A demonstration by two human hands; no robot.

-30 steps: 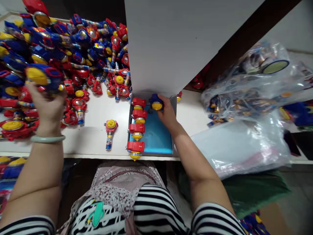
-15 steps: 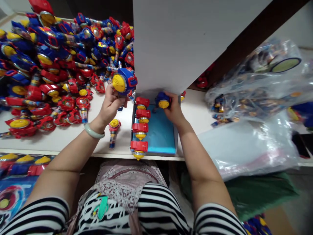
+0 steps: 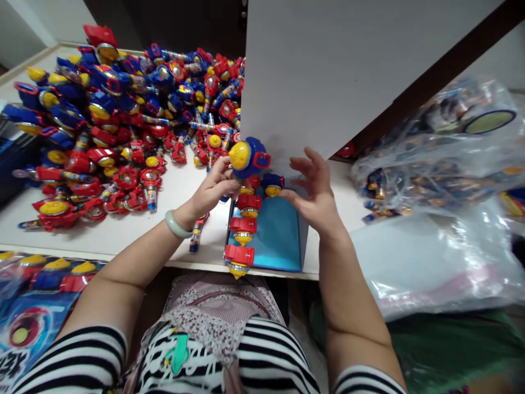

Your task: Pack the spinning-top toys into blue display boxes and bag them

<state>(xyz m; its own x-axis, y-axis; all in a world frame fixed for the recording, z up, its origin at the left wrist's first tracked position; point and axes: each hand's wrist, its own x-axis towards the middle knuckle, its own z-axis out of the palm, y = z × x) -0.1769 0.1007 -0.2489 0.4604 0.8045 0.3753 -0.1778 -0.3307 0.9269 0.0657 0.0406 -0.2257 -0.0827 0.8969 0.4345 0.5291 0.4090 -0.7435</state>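
My left hand (image 3: 217, 186) is closed around a blue toy spinning top with a yellow tip (image 3: 247, 157), held up over the back left corner of a blue-floored display box (image 3: 279, 235). My right hand (image 3: 314, 194) is spread, palm toward the left, with nothing in it. Its thumb is close by a second blue toy top (image 3: 272, 185), which sits at the back of the box; whether they touch I cannot tell. Several red toy tops (image 3: 239, 256) with yellow tips form a column along the box's left side.
A large pile of red and blue toys (image 3: 115, 148) covers the table's left. One red toy (image 3: 199, 232) lies beside the box. Clear plastic bags (image 3: 435, 164) of small items stand right. A tall white panel (image 3: 303, 76) rises behind. A filled box (image 3: 45, 312) sits lower left.
My right hand has let go of the blue toy top and opened, leaving it in the box. My left hand has moved rightward with its blue top toward the box. The view has shifted slightly.
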